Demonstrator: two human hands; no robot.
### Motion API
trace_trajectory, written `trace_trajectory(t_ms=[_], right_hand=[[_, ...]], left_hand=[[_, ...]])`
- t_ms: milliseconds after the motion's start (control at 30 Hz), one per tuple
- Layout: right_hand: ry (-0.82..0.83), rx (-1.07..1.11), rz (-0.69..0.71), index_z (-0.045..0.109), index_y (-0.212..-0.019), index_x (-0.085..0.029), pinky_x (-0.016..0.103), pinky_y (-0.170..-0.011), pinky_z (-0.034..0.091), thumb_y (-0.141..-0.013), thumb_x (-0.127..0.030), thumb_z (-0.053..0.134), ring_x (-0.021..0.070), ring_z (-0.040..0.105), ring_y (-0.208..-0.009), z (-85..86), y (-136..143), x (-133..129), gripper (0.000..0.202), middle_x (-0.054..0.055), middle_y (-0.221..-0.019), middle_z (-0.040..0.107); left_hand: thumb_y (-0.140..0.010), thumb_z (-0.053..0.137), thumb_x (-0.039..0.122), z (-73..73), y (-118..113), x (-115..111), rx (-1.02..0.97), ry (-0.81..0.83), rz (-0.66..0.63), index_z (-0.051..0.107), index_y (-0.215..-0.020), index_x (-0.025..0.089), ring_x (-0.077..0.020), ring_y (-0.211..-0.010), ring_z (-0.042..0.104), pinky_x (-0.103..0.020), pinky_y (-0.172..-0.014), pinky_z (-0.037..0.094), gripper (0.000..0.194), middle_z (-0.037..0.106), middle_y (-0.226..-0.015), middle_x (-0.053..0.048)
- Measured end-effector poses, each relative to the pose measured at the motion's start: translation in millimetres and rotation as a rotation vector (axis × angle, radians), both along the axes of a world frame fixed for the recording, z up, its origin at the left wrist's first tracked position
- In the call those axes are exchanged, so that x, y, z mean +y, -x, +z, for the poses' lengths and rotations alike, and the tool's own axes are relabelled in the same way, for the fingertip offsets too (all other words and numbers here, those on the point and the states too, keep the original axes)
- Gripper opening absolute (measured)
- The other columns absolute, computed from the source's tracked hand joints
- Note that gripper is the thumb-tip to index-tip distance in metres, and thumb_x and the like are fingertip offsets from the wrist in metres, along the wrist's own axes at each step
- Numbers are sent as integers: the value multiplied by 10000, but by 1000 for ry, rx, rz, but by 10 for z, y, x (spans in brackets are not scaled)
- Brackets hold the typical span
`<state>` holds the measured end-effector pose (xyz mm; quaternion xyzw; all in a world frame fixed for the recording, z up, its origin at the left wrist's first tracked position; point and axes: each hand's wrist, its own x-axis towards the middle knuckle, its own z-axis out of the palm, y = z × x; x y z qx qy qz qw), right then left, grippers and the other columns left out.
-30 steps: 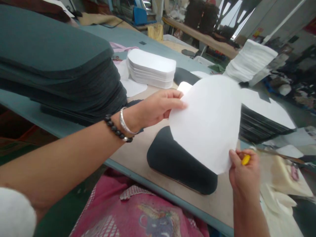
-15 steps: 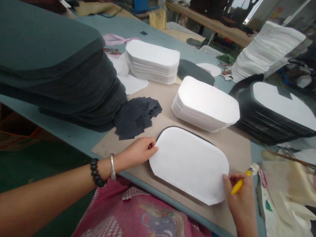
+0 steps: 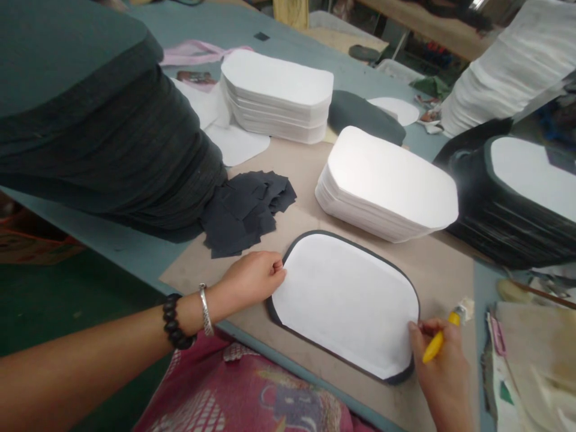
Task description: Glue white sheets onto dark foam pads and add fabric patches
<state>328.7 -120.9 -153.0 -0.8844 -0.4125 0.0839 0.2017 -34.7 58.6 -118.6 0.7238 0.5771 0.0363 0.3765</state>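
A white rounded panel (image 3: pixel 346 306) lies on a dark backing piece (image 3: pixel 399 378), whose edge shows as a border around it. At the panel's left edge, my left hand (image 3: pixel 254 277) pinches its rim between thumb and fingers. My right hand (image 3: pixel 443 366) has a yellow-handled brush (image 3: pixel 434 347) tucked in its fingers, the pale bristles pointing away to the upper right. The thumb and fingertips of that hand touch the panel's right edge. Beneath everything is a brown board (image 3: pixel 306 354).
A tall dark stack (image 3: pixel 180 150) leans at the left, with loose black squares (image 3: pixel 247 210) beside it. Two white stacks (image 3: pixel 391 180) stand behind the panel. At the right are a dark stack topped with white (image 3: pixel 535 174) and a cloth pile (image 3: pixel 535 342).
The white panel has settled over the dark piece, whose border now shows along the near and right edges too. Both hands stay at the panel's ends. The camera view has shifted slightly.
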Motion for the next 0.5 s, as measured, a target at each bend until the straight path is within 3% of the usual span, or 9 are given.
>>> trace_trajectory(t_ms=[200,367,500], right_hand=[[49,-32,-6,524,-934,-260,383,-604,498,-745,-728,604,295,692,-738,73,69,26,511,93,-905,726],[30,-29,10,504,-994,-262,367,-662,501,-847,-662,570,281,701,-784,223,258,38,432,66,-915,724],[18,13,-10,505,-1013,-256,384,-694,496,-851,-650,583,294,706,-811,253,309,32,433,74,-923,732]], left_hand=[[-888,556,296,-39,6,20,17,11,-11,504,-649,218,-190,-636,538,-290,-590,276,257,585,-633,-8],[-905,555,329,-110,35,24,-20,26,-24,514,-670,218,-191,-646,541,-290,-591,284,263,602,-660,-13],[-912,557,352,-151,57,20,-50,25,-11,529,-687,219,-195,-642,538,-290,-594,297,262,598,-651,-11]])
